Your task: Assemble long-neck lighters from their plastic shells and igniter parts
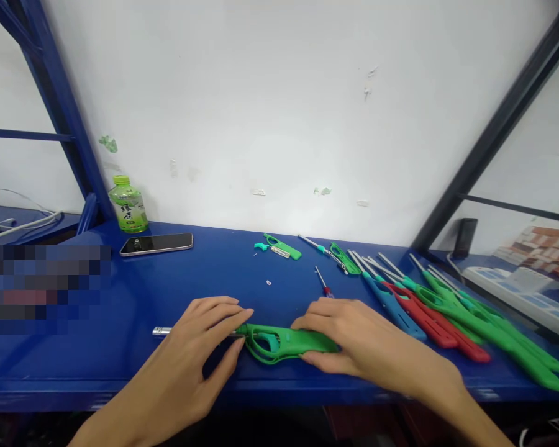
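Observation:
A green long-necked gas lighter [307, 339] lies along the table's front part, its metal barrel pointing left. My left hand [205, 338] pinches it at the neck, thumb below and fingers above, covering much of the barrel. My right hand [338, 335] grips the handle's right end between thumb and fingers. Inside the trigger opening a teal trigger [270, 341] shows. The two green casing halves look slightly apart along the loop's lower edge. Just beyond my right hand lies a screwdriver [323, 282], its handle partly hidden.
Behind are a green casing half [286, 248], a metal barrel with inner parts [323, 251] and another casing half [345, 257]. Several blue, red [422, 313] and green lighters [489, 323] lie to the right. A phone [157, 244] and a tea bottle [128, 206] stand back left, near the wall.

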`<state>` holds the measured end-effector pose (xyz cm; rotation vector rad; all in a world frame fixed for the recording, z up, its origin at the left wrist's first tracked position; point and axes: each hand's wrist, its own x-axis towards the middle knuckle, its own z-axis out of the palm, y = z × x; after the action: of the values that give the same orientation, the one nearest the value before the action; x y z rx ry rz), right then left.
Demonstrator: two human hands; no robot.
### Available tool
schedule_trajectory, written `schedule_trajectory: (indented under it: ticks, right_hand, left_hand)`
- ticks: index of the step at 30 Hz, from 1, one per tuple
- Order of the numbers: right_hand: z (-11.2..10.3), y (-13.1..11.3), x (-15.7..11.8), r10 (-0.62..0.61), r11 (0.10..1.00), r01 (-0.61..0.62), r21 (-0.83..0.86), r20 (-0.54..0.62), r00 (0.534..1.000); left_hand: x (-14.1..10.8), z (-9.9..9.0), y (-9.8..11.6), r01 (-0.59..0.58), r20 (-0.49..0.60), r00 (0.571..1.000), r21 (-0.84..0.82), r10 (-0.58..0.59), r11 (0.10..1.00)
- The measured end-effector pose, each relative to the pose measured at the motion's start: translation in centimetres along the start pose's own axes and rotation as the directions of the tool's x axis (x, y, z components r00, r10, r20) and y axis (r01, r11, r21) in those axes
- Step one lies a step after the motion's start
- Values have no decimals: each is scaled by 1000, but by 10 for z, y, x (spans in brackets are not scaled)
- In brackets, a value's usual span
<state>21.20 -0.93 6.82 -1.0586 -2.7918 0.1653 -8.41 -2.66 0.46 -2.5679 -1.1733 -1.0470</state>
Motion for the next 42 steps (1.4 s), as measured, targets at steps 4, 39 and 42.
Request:
schedule_trajectory:
  ticks: [4, 39, 42]
  right_hand:
    - [7, 3, 2, 12, 1000, -12, -3, 12, 1000]
    - [50, -12, -20, 197, 971, -166, 171, -190, 962]
    - [58, -15, -21, 218, 965, -174, 198, -228, 949]
  left_hand:
    - [0, 4, -2, 0, 16, 1000, -18, 1, 1000]
    - [2, 13, -10, -167, 53, 984, -18, 167, 986]
    - [2, 14, -11, -182, 67, 981, 1, 182, 983]
